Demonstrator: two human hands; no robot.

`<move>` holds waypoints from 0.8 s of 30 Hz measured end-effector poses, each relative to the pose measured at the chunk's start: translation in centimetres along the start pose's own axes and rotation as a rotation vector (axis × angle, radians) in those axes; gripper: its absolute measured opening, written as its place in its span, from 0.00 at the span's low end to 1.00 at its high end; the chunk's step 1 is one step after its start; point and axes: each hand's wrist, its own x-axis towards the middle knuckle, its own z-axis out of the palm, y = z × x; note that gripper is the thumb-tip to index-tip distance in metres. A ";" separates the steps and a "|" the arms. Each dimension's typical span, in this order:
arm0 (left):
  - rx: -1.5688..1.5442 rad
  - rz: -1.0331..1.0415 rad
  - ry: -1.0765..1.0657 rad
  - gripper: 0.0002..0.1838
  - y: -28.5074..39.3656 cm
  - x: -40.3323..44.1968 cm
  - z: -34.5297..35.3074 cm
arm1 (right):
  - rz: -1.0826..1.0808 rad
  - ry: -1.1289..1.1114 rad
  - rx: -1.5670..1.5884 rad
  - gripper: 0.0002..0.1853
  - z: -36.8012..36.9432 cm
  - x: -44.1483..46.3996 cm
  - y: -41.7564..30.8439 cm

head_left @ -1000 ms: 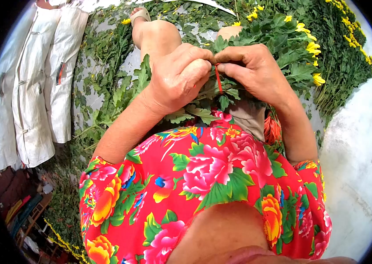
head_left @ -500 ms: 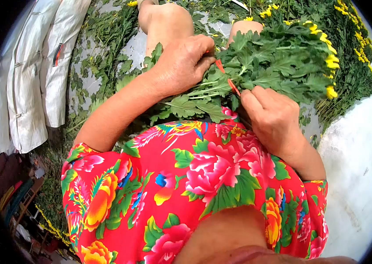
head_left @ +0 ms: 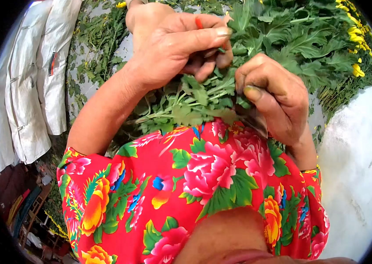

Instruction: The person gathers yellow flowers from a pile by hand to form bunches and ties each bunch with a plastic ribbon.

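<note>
A bunch of yellow chrysanthemums (head_left: 300,42) lies across my lap, leaves and stems toward the middle and flower heads to the right. My left hand (head_left: 184,46) is above the stems, thumb and fingers pinched together. A short piece of red tie (head_left: 199,23) shows at its fingers. My right hand (head_left: 278,97) is closed at the near side of the bunch, thumb against curled fingers; what it grips is hidden. Cut stems with leaves (head_left: 195,99) stick out below my left hand, close to my red flowered shirt (head_left: 212,171).
Loose leaves and stems (head_left: 96,57) litter the grey floor on the left. White sheeting (head_left: 32,83) hangs or lies at the far left. More yellow flowers (head_left: 357,35) are piled at the upper right, beside a pale white surface (head_left: 357,176). Assorted items (head_left: 27,207) stand at lower left.
Both hands have risen nearer the camera and turned, with the left moving up. The red tie that stretched across the stems between them no longer shows there; only a bit shows at my left fingers.
</note>
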 end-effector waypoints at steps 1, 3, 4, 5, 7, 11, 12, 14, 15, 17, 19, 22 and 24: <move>0.022 0.052 -0.055 0.16 -1.3 0.8 -0.3 | -0.027 -0.010 -0.044 0.01 0.2 -0.1 1.0; -0.099 0.066 0.059 0.14 -4.7 1.6 -0.3 | 0.099 -0.076 -0.064 0.05 0.2 -2.0 2.3; -0.196 0.078 0.151 0.14 -5.6 2.3 -0.7 | 0.132 -0.072 -0.029 0.05 0.1 -2.6 3.5; -0.336 0.034 0.133 0.14 -6.0 2.5 -0.9 | 0.173 -0.029 0.105 0.05 0.3 -3.2 4.5; -0.363 0.041 0.077 0.13 -6.6 1.1 -1.5 | 0.179 0.012 0.263 0.05 1.0 -4.7 4.5; -0.352 -0.024 -0.072 0.18 -4.1 1.1 -1.3 | 0.358 0.041 0.638 0.07 -0.4 -3.6 4.2; -0.279 -0.043 -0.061 0.19 -3.9 1.0 -0.8 | 0.500 0.041 0.687 0.07 -0.8 -3.6 4.0; -0.168 0.001 -0.047 0.16 -3.5 0.6 -0.1 | 0.449 0.043 0.647 0.06 -0.8 -3.1 3.1; -0.061 0.043 -0.031 0.14 -3.4 0.5 0.3 | 0.269 0.069 0.240 0.06 -1.0 -2.7 1.8; -0.049 0.146 -0.042 0.08 -4.1 -0.1 1.0 | -0.008 0.127 -0.357 0.04 -1.2 -1.9 0.0; 0.121 0.160 0.015 0.11 -3.8 -0.5 2.2 | -0.045 0.123 -0.429 0.03 -0.4 -1.2 -0.3; 0.438 0.288 0.130 0.07 -4.2 -0.5 3.1 | -0.189 0.132 -0.542 0.05 0.0 0.2 0.2; 0.291 0.264 0.134 0.06 -4.7 0.0 2.7 | -0.123 0.111 -0.414 0.09 -0.2 0.8 0.7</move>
